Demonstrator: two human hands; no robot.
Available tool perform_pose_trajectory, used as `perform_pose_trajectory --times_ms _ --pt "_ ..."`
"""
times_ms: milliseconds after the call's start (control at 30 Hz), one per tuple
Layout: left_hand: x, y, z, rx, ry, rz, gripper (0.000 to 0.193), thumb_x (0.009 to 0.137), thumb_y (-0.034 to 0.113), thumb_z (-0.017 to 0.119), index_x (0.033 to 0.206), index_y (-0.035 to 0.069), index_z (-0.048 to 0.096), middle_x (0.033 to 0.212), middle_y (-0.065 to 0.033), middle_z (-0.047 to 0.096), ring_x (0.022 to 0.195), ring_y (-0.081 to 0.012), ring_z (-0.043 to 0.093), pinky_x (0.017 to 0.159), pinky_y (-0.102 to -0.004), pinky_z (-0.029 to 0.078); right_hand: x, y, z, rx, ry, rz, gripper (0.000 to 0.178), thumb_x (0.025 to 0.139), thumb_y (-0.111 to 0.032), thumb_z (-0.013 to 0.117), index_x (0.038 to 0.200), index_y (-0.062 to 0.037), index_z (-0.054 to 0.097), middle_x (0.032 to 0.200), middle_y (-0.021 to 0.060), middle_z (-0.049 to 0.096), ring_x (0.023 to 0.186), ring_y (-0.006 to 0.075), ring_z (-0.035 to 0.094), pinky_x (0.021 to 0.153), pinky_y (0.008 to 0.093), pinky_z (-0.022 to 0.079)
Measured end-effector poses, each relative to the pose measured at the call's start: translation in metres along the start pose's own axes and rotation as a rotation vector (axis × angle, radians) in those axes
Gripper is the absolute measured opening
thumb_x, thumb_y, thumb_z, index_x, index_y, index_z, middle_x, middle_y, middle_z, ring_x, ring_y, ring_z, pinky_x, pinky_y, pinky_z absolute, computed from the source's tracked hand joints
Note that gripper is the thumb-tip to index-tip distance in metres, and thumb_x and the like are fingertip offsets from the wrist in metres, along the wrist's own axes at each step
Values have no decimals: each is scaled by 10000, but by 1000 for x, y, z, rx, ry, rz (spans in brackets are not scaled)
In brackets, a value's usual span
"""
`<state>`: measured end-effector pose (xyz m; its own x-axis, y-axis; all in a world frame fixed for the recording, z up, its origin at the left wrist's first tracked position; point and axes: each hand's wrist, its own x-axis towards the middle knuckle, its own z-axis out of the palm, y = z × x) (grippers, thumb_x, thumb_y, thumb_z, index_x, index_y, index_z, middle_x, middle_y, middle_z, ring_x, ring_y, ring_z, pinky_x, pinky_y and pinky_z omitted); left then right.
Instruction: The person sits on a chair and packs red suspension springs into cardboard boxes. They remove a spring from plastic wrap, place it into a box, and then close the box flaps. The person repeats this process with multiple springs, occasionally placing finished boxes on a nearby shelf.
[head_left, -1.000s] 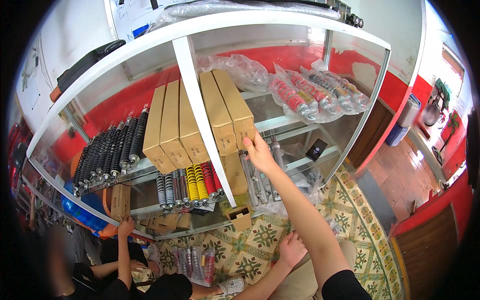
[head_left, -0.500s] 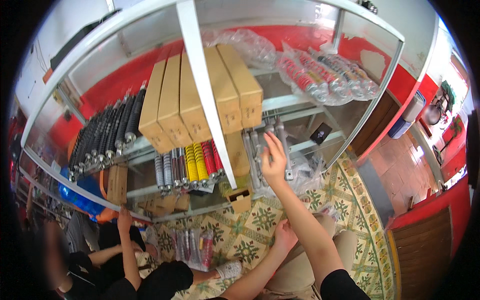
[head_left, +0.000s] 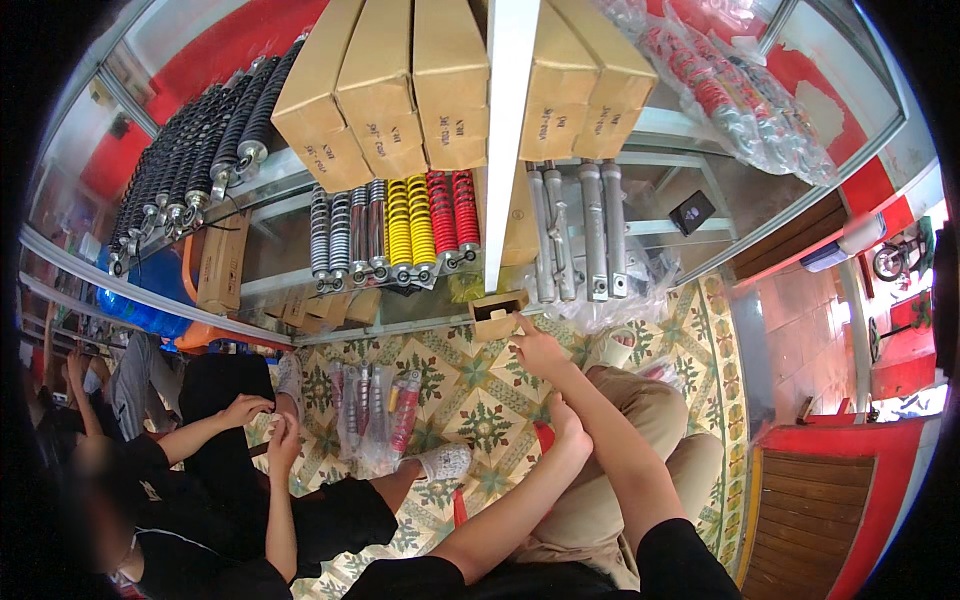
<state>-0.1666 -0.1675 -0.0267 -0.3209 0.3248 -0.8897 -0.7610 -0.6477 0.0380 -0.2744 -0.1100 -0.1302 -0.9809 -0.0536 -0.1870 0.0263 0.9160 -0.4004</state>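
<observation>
My right hand [head_left: 538, 350] reaches forward with its index finger stretched out at the near right edge of a small open cardboard box [head_left: 492, 328]. I see nothing held in it; whether the fingertip touches the cardboard, I cannot tell. The box stands on the floor at the foot of the display case. My left hand [head_left: 570, 428] lies beside my right forearm, over my bent leg, with its fingers mostly hidden. Beyond the box, bare grey metal fork tubes [head_left: 602, 235] stand on the lower shelf. To their left are red, yellow and silver coil-spring shock absorbers [head_left: 410, 225].
Long cardboard boxes [head_left: 450, 100] fill the upper shelf between black shock absorbers [head_left: 210, 150] and plastic-wrapped ones [head_left: 740, 95]. A white post [head_left: 512, 130] divides the case. Bagged shock absorbers [head_left: 375, 410] lie on the tiled floor. A person in black [head_left: 215, 500] sits at left, hands together.
My right hand has come down from in front of the fork tubes to the open box. The view has shifted closer to the case. The person at left has brought both hands together.
</observation>
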Motion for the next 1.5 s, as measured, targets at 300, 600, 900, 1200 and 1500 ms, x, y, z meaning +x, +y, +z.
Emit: perform_pose_trajectory --times_ms 300,600,900,1200,1500 --pt "44 -2 -22 69 13 26 336 889 322 515 1142 103 529 1031 -60 589 1019 -232 566 941 -406 438 15 26 32 -92 -75 74 347 789 -144 626 1099 9 598 1488 197 317 1075 363 607 857 473 529" --pt "3 -5 -7 166 55 -43 335 877 288 526 1141 81 521 1002 -53 567 959 -212 563 889 -387 457 -35 27 45 54 -20 78 314 820 -184 618 1069 8 624 1094 211 627 973 379 627 850 463 516" --pt "-12 -33 -11 -21 -164 -135 216 887 355 476 827 171 574 846 15 584 763 -136 555 694 -303 458 -100 3 -69 373 229 253 229 856 -200 605 901 2 701 972 186 672 879 387 650 780 446 518" --pt "-36 -55 -9 323 -353 -152 233 910 337 458 924 129 562 900 -3 600 890 -151 579 767 -320 461 -239 -33 -103 817 693 541 212 910 -53 542 1018 60 685 1089 133 658 986 245 623 876 324 477" --pt "-46 -61 -4 689 -701 -225 253 905 317 486 785 95 479 737 -40 469 709 -174 444 691 -314 379 -354 -20 -164 1272 1016 737 260 952 -79 501 1143 14 650 977 54 675 880 99 624 721 210 453"
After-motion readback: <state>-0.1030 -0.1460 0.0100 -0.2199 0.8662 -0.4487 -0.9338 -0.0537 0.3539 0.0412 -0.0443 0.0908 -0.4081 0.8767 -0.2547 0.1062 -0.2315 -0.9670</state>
